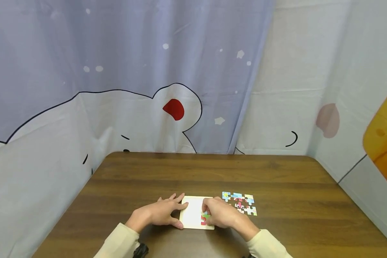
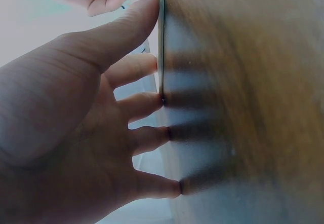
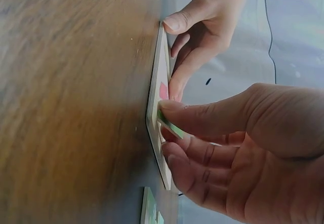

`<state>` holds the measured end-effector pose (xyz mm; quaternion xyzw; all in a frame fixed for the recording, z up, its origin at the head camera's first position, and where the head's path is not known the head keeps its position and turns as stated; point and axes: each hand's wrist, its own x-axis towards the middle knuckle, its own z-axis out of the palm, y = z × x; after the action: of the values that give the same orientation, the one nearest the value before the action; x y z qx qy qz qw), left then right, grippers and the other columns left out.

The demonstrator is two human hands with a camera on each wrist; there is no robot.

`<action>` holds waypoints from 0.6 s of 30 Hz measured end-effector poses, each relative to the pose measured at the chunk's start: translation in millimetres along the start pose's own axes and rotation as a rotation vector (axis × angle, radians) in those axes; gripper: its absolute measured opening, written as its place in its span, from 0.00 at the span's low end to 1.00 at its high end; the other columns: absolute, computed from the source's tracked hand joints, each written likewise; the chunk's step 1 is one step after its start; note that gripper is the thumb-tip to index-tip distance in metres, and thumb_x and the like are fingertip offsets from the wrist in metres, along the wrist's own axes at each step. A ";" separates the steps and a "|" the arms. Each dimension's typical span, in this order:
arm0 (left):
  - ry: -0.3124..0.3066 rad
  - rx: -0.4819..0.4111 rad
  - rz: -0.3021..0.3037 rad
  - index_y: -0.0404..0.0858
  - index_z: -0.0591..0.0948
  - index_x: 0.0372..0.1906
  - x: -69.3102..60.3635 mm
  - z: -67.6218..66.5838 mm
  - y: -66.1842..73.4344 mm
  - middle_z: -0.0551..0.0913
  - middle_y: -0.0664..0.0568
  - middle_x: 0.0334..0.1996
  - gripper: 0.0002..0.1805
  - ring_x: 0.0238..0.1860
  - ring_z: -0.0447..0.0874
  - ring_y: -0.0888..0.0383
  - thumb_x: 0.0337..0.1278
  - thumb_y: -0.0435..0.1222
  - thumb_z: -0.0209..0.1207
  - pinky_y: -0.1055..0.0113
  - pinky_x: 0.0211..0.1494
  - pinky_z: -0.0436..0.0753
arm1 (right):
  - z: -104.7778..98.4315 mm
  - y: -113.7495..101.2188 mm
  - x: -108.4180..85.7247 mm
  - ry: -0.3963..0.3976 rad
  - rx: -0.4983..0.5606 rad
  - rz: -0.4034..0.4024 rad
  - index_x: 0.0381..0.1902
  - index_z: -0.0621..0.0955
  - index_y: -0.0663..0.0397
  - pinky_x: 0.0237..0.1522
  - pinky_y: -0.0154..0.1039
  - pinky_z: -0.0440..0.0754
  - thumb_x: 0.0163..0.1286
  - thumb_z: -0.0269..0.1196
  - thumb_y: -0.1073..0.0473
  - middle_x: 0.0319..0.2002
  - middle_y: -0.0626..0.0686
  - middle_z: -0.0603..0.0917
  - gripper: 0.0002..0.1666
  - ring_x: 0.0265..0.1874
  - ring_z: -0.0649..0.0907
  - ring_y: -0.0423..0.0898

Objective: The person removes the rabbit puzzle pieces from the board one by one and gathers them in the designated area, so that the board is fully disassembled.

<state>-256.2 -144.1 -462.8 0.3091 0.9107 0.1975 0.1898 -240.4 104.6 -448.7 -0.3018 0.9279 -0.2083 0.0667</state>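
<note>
A pale, square puzzle board (image 1: pixel 190 213) lies on the table near the front. My left hand (image 1: pixel 162 212) rests at its left edge with fingers spread, the thumb (image 2: pixel 136 24) touching the near left corner. Over the board's right side, my right hand (image 1: pixel 224 215) pinches a puzzle piece with some green on it (image 3: pixel 172 126) between thumb and fingers, tilted against the board. A red patch (image 3: pixel 163 90) shows on the board beside that piece; my fingers partly hide this area. Several loose jigsaw pieces (image 1: pixel 250 210) lie right of the board, just past my right hand.
The brown wooden table (image 1: pixel 132 179) stretches out behind and to both sides of the board. Behind its far edge hangs a patterned curtain (image 1: pixel 132 118) in blue-grey and white, which also runs along the left and right sides.
</note>
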 end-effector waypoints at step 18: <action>-0.005 -0.005 -0.014 0.43 0.69 0.74 -4.7 2.0 -3.1 0.51 0.41 0.79 0.44 0.77 0.45 0.34 0.54 0.57 0.66 0.23 0.63 0.52 | -28.0 9.5 -10.2 -0.041 0.215 -0.076 0.37 0.90 0.58 0.24 0.32 0.77 0.58 0.68 0.76 0.28 0.44 0.85 0.12 0.21 0.78 0.36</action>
<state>-253.3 -148.9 -464.9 0.3028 0.9118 0.1980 0.1941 -244.2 127.3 -427.4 -0.3322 0.8865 -0.3028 0.1099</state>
